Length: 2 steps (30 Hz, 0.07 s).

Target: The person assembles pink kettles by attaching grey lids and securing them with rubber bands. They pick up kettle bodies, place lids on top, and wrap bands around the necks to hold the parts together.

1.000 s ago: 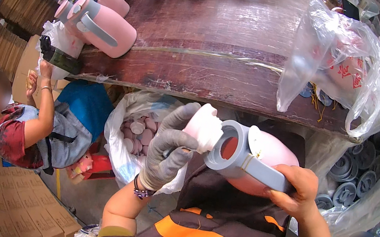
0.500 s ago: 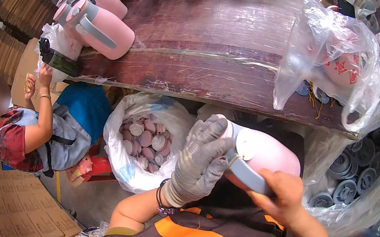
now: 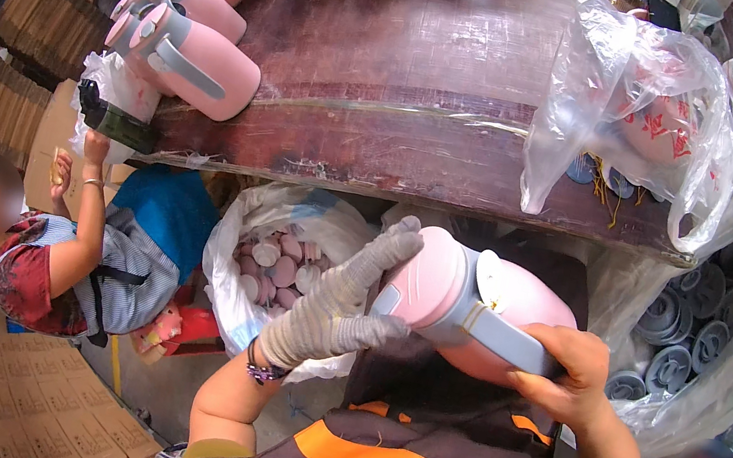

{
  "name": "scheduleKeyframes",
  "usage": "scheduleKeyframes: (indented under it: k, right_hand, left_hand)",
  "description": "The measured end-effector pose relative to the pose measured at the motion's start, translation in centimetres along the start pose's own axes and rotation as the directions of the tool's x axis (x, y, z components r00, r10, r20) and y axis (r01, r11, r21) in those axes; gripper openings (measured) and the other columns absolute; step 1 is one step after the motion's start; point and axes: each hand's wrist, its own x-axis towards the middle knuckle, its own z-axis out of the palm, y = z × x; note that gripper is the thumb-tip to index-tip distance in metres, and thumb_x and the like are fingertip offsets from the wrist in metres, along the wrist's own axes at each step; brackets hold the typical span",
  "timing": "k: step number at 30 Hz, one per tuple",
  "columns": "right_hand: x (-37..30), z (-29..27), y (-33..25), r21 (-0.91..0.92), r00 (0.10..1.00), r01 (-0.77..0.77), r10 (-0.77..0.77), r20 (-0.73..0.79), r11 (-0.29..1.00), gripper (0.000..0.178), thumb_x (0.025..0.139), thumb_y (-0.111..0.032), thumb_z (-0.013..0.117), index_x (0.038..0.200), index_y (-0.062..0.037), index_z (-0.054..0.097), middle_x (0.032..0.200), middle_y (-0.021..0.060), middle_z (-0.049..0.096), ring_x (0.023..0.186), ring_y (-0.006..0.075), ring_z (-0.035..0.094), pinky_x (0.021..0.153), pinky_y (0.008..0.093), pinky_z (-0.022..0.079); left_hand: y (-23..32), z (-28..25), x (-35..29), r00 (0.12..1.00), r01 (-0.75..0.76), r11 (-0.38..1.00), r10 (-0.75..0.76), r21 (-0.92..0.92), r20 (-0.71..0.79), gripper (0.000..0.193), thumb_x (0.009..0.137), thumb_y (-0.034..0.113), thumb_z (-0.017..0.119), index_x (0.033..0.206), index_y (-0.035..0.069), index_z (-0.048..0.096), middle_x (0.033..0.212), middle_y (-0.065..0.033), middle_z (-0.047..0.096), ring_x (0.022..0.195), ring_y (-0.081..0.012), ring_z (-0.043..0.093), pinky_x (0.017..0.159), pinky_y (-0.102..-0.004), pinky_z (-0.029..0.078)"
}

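A pink jug with a grey handle lies sideways in front of my chest. My right hand, bare, grips its body and handle from below. My left hand wears a grey knit glove and presses on the pink lid at the jug's left end, fingers spread over it. Below my left hand an open plastic bag holds several pink lids.
The dark wooden table carries several finished pink jugs at its far left and a clear bag with pink parts at right. A bag of grey rings hangs at right. Another person sits at lower left, beside cardboard boxes.
The pink lid has gone from held beside the grey collar to seated on the jug's mouth. My left hand now presses over it, and the jug has tilted to the left.
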Motion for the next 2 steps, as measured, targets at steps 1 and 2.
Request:
scheduleKeyframes:
  k: [1,2]
  right_hand:
    - [-0.1,0.0,0.2,0.006,1.0,0.015,-0.015,-0.018,1.0,0.037,0.065,-0.012,0.079,0.098,-0.0011,0.066,0.076,0.0097,0.066,0.066,0.021,0.066,0.058,0.0271,0.048]
    - [-0.1,0.0,0.2,0.004,1.0,0.014,-0.014,-0.021,1.0,0.037,0.065,-0.012,0.079,0.098,-0.0011,0.066,0.076,0.0097,0.066,0.066,0.021,0.066,0.058,0.0271,0.048]
  left_hand:
    - [0.3,-0.5,0.0,0.999,0.0,1.0,0.0,0.004,0.038,0.074,0.082,0.027,0.072,0.143,0.005,0.035,0.151,-0.0184,0.026,0.142,-0.0289,0.021,0.114,-0.0376,0.018]
    - [0.1,-1.7,-0.1,0.991,0.012,0.994,-0.027,0.112,0.134,0.075,0.084,0.027,0.07,0.146,0.007,0.032,0.153,-0.0165,0.023,0.142,-0.0289,0.02,0.115,-0.0399,0.016]
